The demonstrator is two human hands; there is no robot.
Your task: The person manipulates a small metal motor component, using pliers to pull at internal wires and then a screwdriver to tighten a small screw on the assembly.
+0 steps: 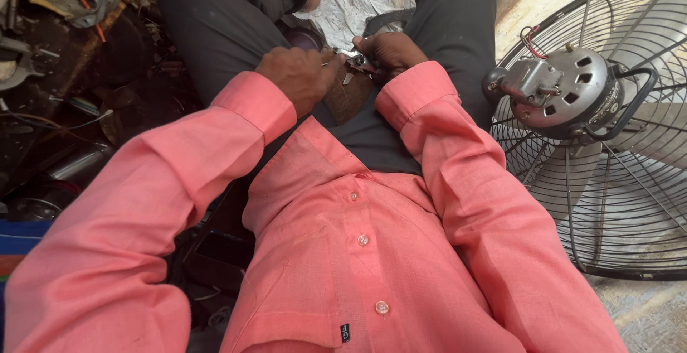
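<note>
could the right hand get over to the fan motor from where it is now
Probably yes. The right hand is closed on a small metal part in the lap, and the fan motor sits just beyond that arm's pink sleeve with nothing visible between them.

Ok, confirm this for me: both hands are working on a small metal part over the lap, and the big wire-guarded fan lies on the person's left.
Wrong on one point: the fan lies on the person's right, not the left, as the head view shows. The rest stands: the left hand and right hand meet on a small metal part over the lap.
</note>
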